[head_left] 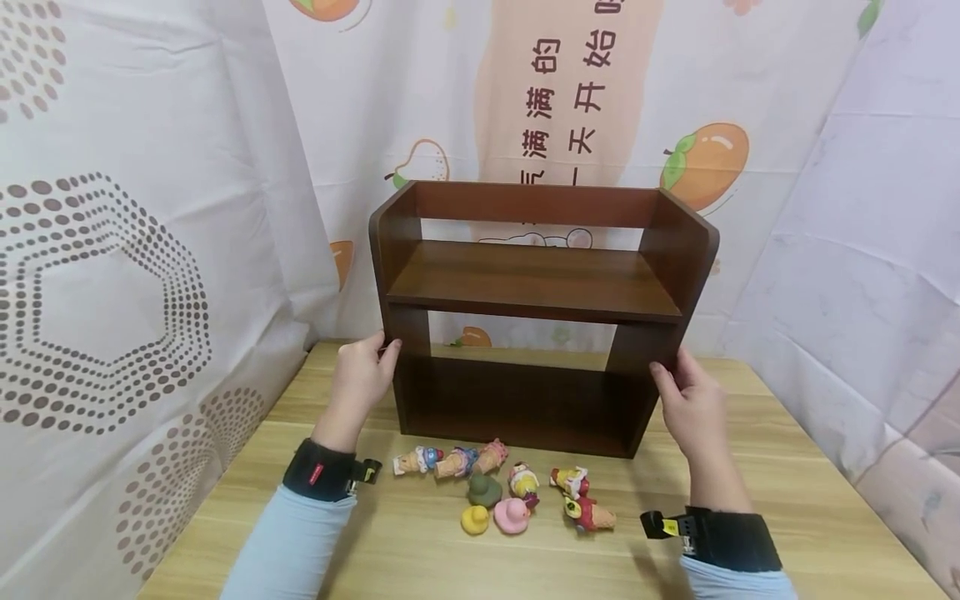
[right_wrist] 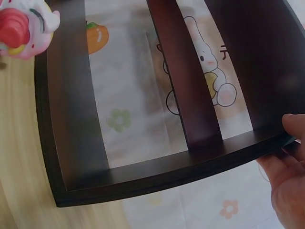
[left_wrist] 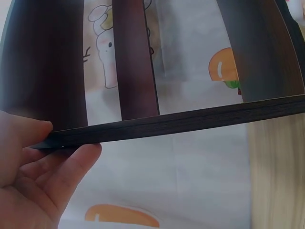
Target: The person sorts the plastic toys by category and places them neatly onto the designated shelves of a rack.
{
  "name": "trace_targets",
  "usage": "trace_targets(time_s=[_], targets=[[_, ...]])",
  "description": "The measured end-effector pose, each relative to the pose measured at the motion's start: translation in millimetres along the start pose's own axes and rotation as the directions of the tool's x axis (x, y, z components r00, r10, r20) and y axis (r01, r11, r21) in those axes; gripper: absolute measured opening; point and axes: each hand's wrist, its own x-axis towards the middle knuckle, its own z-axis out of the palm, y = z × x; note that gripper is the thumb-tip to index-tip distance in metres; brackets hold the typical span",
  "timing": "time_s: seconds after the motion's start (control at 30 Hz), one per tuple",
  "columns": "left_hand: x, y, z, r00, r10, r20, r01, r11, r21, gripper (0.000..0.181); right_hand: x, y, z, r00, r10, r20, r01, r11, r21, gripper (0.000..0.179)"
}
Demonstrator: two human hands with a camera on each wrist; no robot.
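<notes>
A dark brown two-tier wooden shelf stands upright near the back of the table, its open front toward me. My left hand pinches the front edge of its left side panel, below the middle board. In the left wrist view the thumb lies on the inner face and the fingers on the outer one. At about the same height, my right hand grips the edge of the right side panel, thumb inside and fingers outside. Both tiers hold nothing.
Several small cone-shaped toy figures lie before the shelf. Nearby are a green duck, a yellow duck and a pink duck. Printed curtains hang behind and beside the wooden table.
</notes>
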Motion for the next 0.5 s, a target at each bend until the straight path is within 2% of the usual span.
trace_targets(time_s=[0.27, 0.5], targets=[[-3.8, -1.1, -5.2, 0.996, 0.040, -0.074, -0.039, 0.999, 0.019, 0.024, 4.5, 0, 8, 1.000, 0.005, 0.009, -0.006, 0.999, 0.053, 0.045], [-7.4, -3.3, -8.4, 0.997, 0.020, -0.079, -0.019, 1.000, 0.024, 0.022, 7.5, 3, 15, 0.999, 0.015, 0.039, -0.019, 0.995, 0.100, 0.049]])
